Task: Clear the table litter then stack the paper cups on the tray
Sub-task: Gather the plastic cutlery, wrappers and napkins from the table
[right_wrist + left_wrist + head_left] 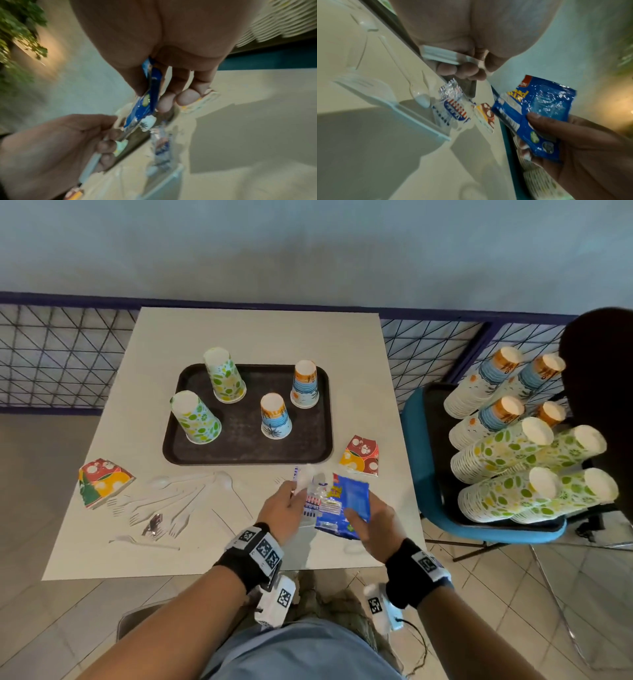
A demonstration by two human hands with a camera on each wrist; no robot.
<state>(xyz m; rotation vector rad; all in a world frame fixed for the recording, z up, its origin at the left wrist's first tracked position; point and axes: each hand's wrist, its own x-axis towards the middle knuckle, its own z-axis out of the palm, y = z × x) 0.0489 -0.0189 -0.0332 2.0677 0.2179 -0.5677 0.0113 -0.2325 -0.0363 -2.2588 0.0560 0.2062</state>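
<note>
A dark tray (246, 451) on the white table holds several paper cups upside down, two green-patterned (224, 376) and two blue-and-orange (275, 416). Two crushed red-and-orange cups lie off the tray, one at the left (102, 482) and one near the right edge (361, 455). My right hand (356, 515) pinches a blue snack wrapper (349, 501) (534, 112) (151, 94) between thumb and fingers. My left hand (296, 491) curls around a white plastic item (305, 477) (440, 56). A clear printed wrapper (317, 503) (453, 109) lies on the table between the hands.
White plastic forks and spoons (178, 501) and a small foil scrap (154, 525) are scattered on the table's front left. A blue chair (421, 474) at the right carries tall stacks of paper cups (507, 446). A wire fence (61, 354) runs behind the table.
</note>
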